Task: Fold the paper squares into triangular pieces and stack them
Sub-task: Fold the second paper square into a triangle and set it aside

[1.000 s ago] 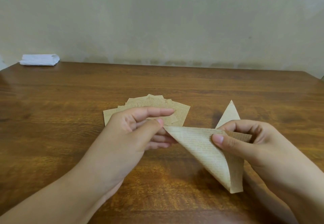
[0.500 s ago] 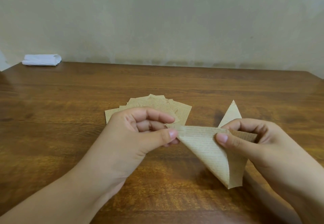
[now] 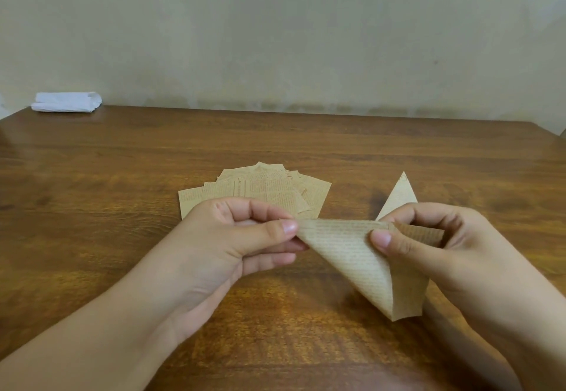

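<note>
Half-folded paper square (image 3: pixel 355 256), tan with printed text lines, is hanging in the air above the table (image 3: pixel 122 176), between both hands, near the front centre-right of the view. It is curling over on itself into a triangular shape, with its lower point dangling toward the table but not clearly touching it. Left hand (image 3: pixel 239 237) is pinching the sheet's left corner between thumb and forefinger, other fingers curling underneath. Right hand (image 3: pixel 435 246) is gripping the top right part, thumb pressing on the near face, fingers curling behind the far layer. Both hands are grasping the same sheet.

Behind the left hand, a fanned pile of flat paper squares (image 3: pixel 263 188) is lying on the table, its near edge partly hiding behind the knuckles. Behind the right hand, a finished triangular piece (image 3: pixel 399 197) is lying on the table, tip pointing away, its lower part hiding behind the fingers; cannot tell whether more than one piece is stacking there.

At the far left corner of the table, a folded white cloth or paper bundle (image 3: pixel 66 102) is sitting against the wall (image 3: pixel 275 38).
</note>
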### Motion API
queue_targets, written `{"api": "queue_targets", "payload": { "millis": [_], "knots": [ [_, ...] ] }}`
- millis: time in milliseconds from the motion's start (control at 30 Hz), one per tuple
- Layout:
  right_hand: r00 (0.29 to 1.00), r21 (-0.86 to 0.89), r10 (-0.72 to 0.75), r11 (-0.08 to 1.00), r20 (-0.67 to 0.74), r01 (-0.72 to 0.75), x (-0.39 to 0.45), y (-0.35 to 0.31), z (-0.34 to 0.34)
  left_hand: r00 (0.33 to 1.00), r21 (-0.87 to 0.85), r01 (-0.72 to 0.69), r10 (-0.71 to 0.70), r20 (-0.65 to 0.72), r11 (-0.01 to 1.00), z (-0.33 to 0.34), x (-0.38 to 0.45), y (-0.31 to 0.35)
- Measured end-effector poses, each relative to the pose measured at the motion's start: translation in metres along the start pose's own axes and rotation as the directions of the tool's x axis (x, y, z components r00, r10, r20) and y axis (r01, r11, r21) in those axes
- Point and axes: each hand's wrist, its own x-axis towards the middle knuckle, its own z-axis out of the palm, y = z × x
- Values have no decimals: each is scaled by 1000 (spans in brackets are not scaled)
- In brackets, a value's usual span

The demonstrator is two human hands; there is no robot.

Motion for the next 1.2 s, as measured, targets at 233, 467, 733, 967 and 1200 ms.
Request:
{"api": "queue_targets", "payload": {
  "millis": [233,467,733,967,1200],
  "knots": [
    [999,-17,-32,999,8,32,1,1,0,999,6,33,-33,-16,999,-1,0,0],
    [1000,-53,-31,998,0,31,2,5,-1,999,16,32,-31,-26,999,-2,1,1],
    [997,76,45,996,56,-49,0,2,2,994,103,-44,54,-91,994,1,-1,-3],
    [995,71,87,993,59,-91,1,6,2,977,214,-150,178,-121,965,4,0,-6],
    [994,79,55,995,92,-62,-1,3,2,953,357,-299,261,153,885,5,-4,-8]
  ]
}}
